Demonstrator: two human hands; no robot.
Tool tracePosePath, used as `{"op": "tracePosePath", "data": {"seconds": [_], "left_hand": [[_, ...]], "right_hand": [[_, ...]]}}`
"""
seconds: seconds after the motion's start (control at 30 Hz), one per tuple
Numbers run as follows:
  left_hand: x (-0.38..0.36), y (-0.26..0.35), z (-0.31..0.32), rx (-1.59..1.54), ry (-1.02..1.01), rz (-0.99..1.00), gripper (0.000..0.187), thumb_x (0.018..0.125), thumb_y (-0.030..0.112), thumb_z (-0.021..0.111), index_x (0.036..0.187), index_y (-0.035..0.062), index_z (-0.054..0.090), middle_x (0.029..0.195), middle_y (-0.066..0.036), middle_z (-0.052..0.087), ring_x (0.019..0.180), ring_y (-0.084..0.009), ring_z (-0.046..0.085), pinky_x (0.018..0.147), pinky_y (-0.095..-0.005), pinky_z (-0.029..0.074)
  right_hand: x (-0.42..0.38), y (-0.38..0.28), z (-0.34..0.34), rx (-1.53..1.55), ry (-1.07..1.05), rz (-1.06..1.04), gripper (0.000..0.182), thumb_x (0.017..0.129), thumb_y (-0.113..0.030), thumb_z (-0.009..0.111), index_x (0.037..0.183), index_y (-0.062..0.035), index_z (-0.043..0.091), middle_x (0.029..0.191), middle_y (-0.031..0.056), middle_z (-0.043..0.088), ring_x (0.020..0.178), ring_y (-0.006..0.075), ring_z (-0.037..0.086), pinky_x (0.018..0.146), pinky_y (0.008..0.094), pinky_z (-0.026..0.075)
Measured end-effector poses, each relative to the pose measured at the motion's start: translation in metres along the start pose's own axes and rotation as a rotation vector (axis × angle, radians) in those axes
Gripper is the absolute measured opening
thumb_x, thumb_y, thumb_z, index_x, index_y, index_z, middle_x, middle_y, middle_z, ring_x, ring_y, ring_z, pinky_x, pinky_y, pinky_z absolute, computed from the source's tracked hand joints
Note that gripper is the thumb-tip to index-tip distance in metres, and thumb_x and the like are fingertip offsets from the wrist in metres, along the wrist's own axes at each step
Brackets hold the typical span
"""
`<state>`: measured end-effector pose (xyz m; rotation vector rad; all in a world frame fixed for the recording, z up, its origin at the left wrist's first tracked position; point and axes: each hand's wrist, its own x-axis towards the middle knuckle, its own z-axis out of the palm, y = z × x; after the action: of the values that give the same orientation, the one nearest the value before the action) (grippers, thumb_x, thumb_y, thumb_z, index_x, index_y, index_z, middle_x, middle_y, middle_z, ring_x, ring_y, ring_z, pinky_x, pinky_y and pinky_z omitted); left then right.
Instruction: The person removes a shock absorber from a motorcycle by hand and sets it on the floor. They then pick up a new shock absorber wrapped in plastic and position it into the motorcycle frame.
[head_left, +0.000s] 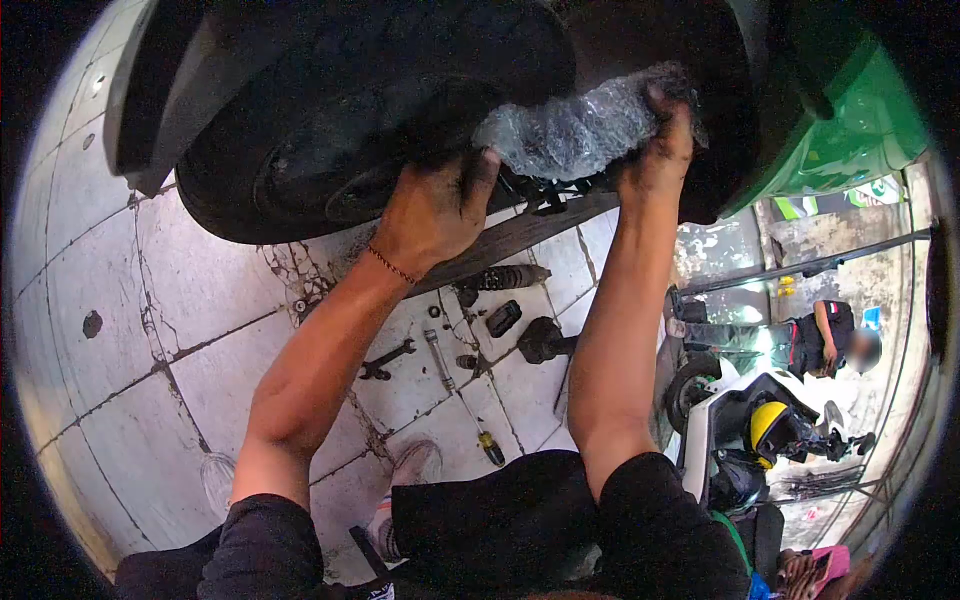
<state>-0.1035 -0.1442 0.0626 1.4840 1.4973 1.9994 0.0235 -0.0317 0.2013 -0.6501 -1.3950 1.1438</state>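
Cracked tiled floor [120, 340] noted. Lying on it: spanner [386, 360], screwdriver [478, 425], long ratchet tool [440, 360], shock-absorber spring [505, 277], small dark parts (type unclear). White scooter [715, 415] with yellow helmet [768, 422] parked at right; another person [825, 338] crouched beyond.

Across the top of the frame, we find the black rubber tyre [330, 110] and dark scooter underbody [640, 40] blocking the way. At centre, a black wrench [386, 360], long yellow-handled screwdriver [462, 398] and black coil-spring shock absorber [505, 277] clutter the floor. We see bare grey paving tiles [120, 380] at left.
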Motion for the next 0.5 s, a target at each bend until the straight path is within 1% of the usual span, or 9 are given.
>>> {"op": "tracePosePath", "data": {"seconds": [0.03, 0.1, 0.13, 0.2, 0.33, 0.4, 0.43, 0.5], "left_hand": [[-0.001, -0.003, 0.000, 0.004, -0.004, -0.001, 0.033, 0.090, 0.028, 0.050, 0.083, -0.0022, 0.061, 0.075, -0.025, 0.059, 0.073, -0.0457, 0.056, 0.064, -0.0460, 0.047], [-0.001, -0.008, 0.003, 0.020, 0.053, 0.056, 0.034, 0.092, 0.028, 0.048, 0.082, -0.0019, 0.060, 0.075, -0.026, 0.058, 0.074, -0.0459, 0.056, 0.064, -0.0456, 0.047], [0.001, -0.004, 0.000, 0.019, 0.049, 0.059, 0.034, 0.092, 0.028, 0.048, 0.082, -0.0019, 0.060, 0.075, -0.026, 0.058, 0.074, -0.0459, 0.056, 0.064, -0.0456, 0.047], [0.006, 0.006, -0.010, 0.015, 0.074, 0.005, 0.033, 0.092, 0.027, 0.046, 0.082, -0.0021, 0.059, 0.076, -0.026, 0.058, 0.075, -0.0461, 0.056, 0.063, -0.0456, 0.046], [0.006, 0.010, -0.016, 0.059, 0.078, 0.033, 0.033, 0.093, 0.027, 0.046, 0.083, -0.0023, 0.058, 0.078, -0.026, 0.058, 0.076, -0.0463, 0.055, 0.063, -0.0457, 0.046], [0.006, 0.015, -0.022, 0.096, -0.028, -0.076, 0.033, 0.093, 0.027, 0.046, 0.082, -0.0021, 0.058, 0.077, -0.026, 0.057, 0.076, -0.0457, 0.055, 0.063, -0.0458, 0.045], [0.008, 0.015, -0.021, 0.094, -0.030, -0.074, 0.033, 0.093, 0.027, 0.046, 0.082, -0.0021, 0.058, 0.077, -0.026, 0.057, 0.076, -0.0457, 0.055, 0.063, -0.0458, 0.045], [0.009, 0.014, -0.021, 0.024, 0.149, 0.089, 0.036, 0.093, 0.027, 0.045, 0.077, -0.0018, 0.058, 0.073, -0.026, 0.056, 0.074, -0.0453, 0.056, 0.062, -0.0459, 0.045]], "right_hand": [[0.001, 0.002, -0.001, 0.004, 0.004, 0.003, 0.030, 0.076, -0.023, 0.057, 0.100, -0.0049, 0.058, 0.096, 0.0104, 0.061, 0.091, 0.0271, 0.059, 0.083, 0.0428, 0.047], [0.003, 0.001, -0.003, 0.005, -0.067, 0.015, 0.032, 0.075, -0.023, 0.057, 0.101, -0.0039, 0.058, 0.096, 0.0104, 0.062, 0.091, 0.0273, 0.059, 0.084, 0.0422, 0.046], [0.002, 0.000, 0.000, 0.006, -0.063, 0.013, 0.032, 0.075, -0.023, 0.057, 0.101, -0.0039, 0.058, 0.096, 0.0104, 0.062, 0.091, 0.0273, 0.059, 0.084, 0.0422, 0.046], [-0.002, 0.000, 0.008, 0.009, -0.026, -0.027, 0.033, 0.076, -0.024, 0.057, 0.102, -0.0035, 0.058, 0.097, 0.0105, 0.061, 0.091, 0.0273, 0.059, 0.085, 0.0412, 0.046], [-0.004, -0.004, 0.009, -0.002, -0.016, -0.020, 0.035, 0.077, -0.026, 0.056, 0.104, -0.0037, 0.058, 0.100, 0.0107, 0.061, 0.093, 0.0271, 0.058, 0.086, 0.0414, 0.045], [-0.007, -0.008, 0.010, 0.052, -0.053, 0.095, 0.038, 0.078, -0.028, 0.054, 0.106, -0.0036, 0.057, 0.103, 0.0109, 0.060, 0.096, 0.0277, 0.058, 0.088, 0.0423, 0.044], [-0.006, -0.008, 0.009, 0.051, -0.051, 0.092, 0.038, 0.078, -0.028, 0.054, 0.106, -0.0036, 0.057, 0.103, 0.0109, 0.060, 0.096, 0.0277, 0.058, 0.088, 0.0423, 0.044], [-0.003, -0.003, 0.008, 0.009, 0.000, 0.022, 0.041, 0.080, -0.030, 0.050, 0.111, -0.0038, 0.055, 0.107, 0.0107, 0.060, 0.100, 0.0285, 0.057, 0.091, 0.0432, 0.042]]}}
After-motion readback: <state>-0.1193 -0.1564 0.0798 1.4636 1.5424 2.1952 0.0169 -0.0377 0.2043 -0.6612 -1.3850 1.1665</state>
